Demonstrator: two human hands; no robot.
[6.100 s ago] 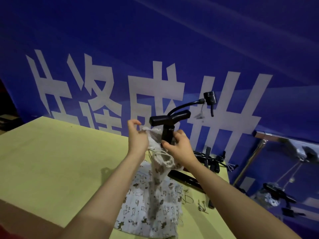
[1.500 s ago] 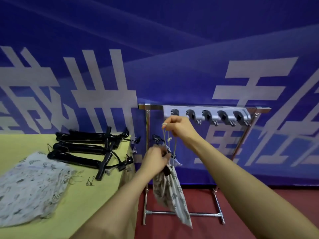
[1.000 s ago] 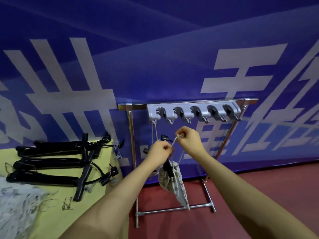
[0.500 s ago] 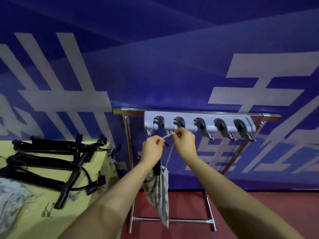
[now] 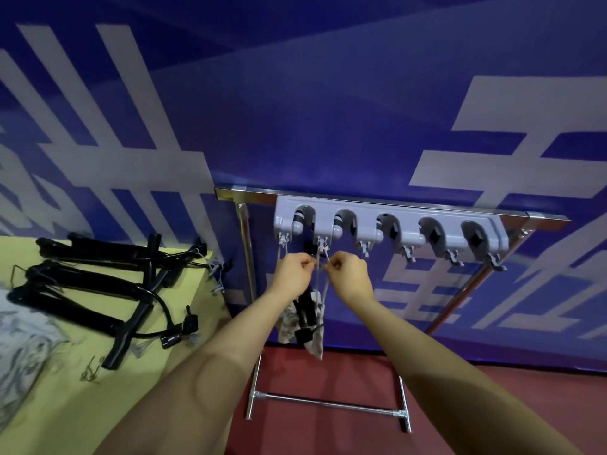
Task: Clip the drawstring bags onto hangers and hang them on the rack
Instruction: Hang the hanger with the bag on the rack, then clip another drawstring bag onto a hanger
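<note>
A grey holder strip (image 5: 387,234) with several slots and small hooks is mounted on a metal rack (image 5: 328,403). Just below its second hook, my left hand (image 5: 292,272) and my right hand (image 5: 349,274) each pinch the white drawstring (image 5: 320,280) of a patterned drawstring bag (image 5: 312,326). The bag hangs under my hands, clipped to a black hanger (image 5: 303,310) that is partly hidden by my left wrist. The cord runs up to the second hook (image 5: 322,244).
On the yellow table (image 5: 98,389) at the left lie several black hangers (image 5: 98,290), a heap of patterned bags (image 5: 23,349) and loose metal clips (image 5: 90,372). Behind stands a blue banner wall; below lies red floor (image 5: 328,438).
My view turned from the table to the rack. Both hands carried the clipped bag over and raised its drawstring to the second hook. In the last half second they barely moved.
</note>
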